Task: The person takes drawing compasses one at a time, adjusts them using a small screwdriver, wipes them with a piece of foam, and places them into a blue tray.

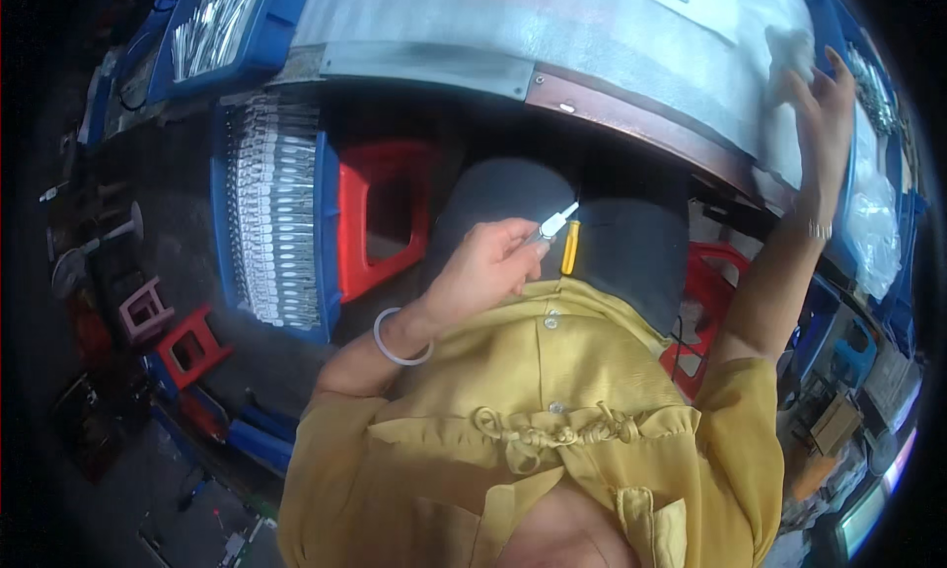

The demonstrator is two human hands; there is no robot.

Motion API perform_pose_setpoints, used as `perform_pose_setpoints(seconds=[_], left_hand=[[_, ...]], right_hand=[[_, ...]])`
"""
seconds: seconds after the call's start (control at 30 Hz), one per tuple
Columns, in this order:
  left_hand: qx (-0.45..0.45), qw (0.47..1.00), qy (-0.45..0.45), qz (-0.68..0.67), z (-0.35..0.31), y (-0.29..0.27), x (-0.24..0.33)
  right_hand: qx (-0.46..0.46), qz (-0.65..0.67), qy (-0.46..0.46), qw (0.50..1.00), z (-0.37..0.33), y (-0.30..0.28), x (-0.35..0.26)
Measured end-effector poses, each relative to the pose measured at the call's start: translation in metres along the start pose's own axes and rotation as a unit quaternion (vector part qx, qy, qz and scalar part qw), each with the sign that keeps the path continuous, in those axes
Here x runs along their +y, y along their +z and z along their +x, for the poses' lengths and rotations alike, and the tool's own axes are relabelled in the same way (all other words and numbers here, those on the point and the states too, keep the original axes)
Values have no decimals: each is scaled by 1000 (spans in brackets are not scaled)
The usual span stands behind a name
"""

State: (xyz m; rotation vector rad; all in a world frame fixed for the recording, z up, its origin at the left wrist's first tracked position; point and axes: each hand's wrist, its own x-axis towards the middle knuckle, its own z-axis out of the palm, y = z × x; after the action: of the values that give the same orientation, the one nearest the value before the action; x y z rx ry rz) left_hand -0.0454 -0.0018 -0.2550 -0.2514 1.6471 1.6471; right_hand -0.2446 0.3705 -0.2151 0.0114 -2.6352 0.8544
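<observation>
Left hand [488,262] has a white piece [557,225] pinched between thumb and fingers, out over my lap [631,248]. Slim end points up and away from me, clear of the fingertips. My read: gripping it by the near end leaves the far end exposed and easy to see.

Yellow tool [570,248] lies on my lap just beside the piece, handle toward me. Looks like a screwdriver, but the shaft is lost against the dark trousers. Probably parked there to be within quick reach. Can't tell if a finger touches it.

Right hand [827,119] is up at the right end of the worktop [552,35], fingers spread, nothing visible in them. Nearest to it: a blue bin of metal parts [870,87] along that edge. Can't tell if it's touching anything. Clear bag [875,235] sits nearer me on the same side.

To my left, below worktop level: long blue tray [327,213], white-and-metal pieces packed in tight rows, all lined up the same way. Stacked like that, I'd guess, to save room and make counting easy. Red stool [353,228] sits between tray and my leg. Upper left, another blue bin [286,11] holds loose slim metal parts, roughly aligned.
</observation>
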Motion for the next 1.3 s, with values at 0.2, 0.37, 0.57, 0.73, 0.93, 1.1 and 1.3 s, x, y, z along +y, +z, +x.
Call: perform_pose_setpoints(seconds=[0.2,0.37,0.57,0.73,0.93,1.1,1.3], left_hand=[[20,997,-50,-54,-6,0,-7],[27,998,-5,50,-12,11,0],[73,989,35,122,-25,19,-3],[92,988,18,120,-26,18,-4],[72,990,3,122,-30,13,-6],[63,991,4,116,-29,10,-4],[79,985,5,156,-25,7,-4]], right_hand=[[-293,230,-51,927,-155,22,-146],[-297,135,-70,943,-201,57,-143],[-239,234,-98,937,-198,51,-150],[-238,268,11,933,-197,65,-138],[-284,266,36,920,-198,76,-140],[-301,278,87,908,-202,84,-139],[-278,283,-24,918,-208,77,-148]])
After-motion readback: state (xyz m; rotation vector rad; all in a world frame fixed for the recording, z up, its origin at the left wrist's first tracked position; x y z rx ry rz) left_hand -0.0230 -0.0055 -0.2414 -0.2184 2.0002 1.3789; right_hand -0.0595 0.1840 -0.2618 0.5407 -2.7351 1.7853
